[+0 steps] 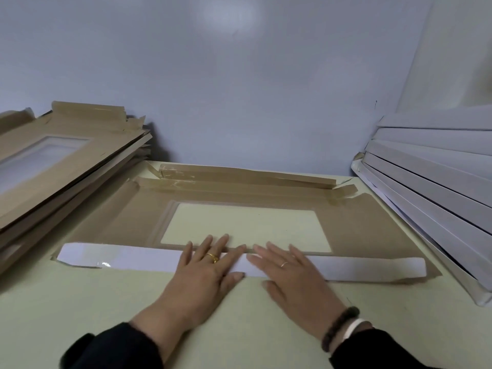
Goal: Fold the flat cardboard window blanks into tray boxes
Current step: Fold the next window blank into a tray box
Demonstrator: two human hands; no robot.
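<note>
A flat cardboard window blank [111, 222] lies brown side up in the middle of the pale surface [80, 302], its cut-out window showing the surface through it. The near flap [133, 258] is folded over, white face up, and both hands press it flat, likely to set the crease. The left hand [207, 270] and the right hand [290, 272] lie side by side at the flap's middle, fingers straight and spread, each grip apart and clamped on nothing. The far flaps [239, 177] are already creased. A stack of unfolded blanks [53, 161] waits at the left; folded white trays [439, 187] lean at the right, within reach
</note>
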